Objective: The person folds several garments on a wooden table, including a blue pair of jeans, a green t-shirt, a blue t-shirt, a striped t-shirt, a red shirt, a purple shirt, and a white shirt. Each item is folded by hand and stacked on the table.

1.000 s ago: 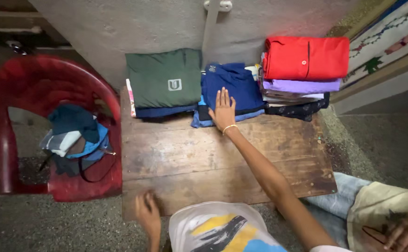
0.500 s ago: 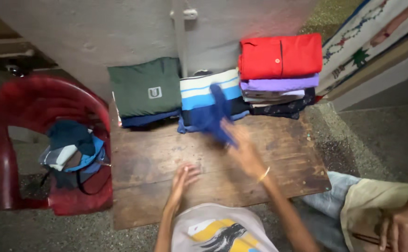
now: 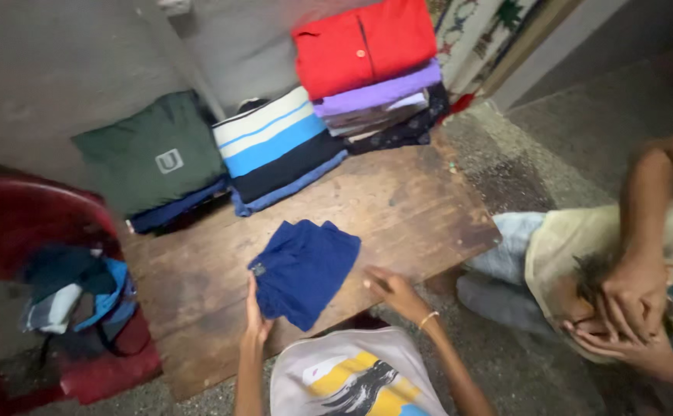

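the blue garment (image 3: 303,270) lies flat and loosely bunched on the wooden desk (image 3: 398,208), not yet folded. left hand (image 3: 255,317) pinches its near edge; right hand (image 3: 392,290) rests beside it, released. 3 folded stacks (striped pile (image 3: 278,150) among them) stand behind.

Blue garment (image 3: 303,270): soft matt cloth, lightly creased. Table (image 3: 398,200): worn, unpolished wood, scuffed and stained, with a faint sheen in patches. Folded stacks at 12 o'clock: matt cloth, including a striped shirt (image 3: 278,146) and a red shirt (image 3: 363,46). Chair (image 3: 13,223) at 9 o'clock: glossy red plastic. Floor (image 3: 537,139): rough, speckled concrete. Wall (image 3: 43,62): coarse grey plaster.
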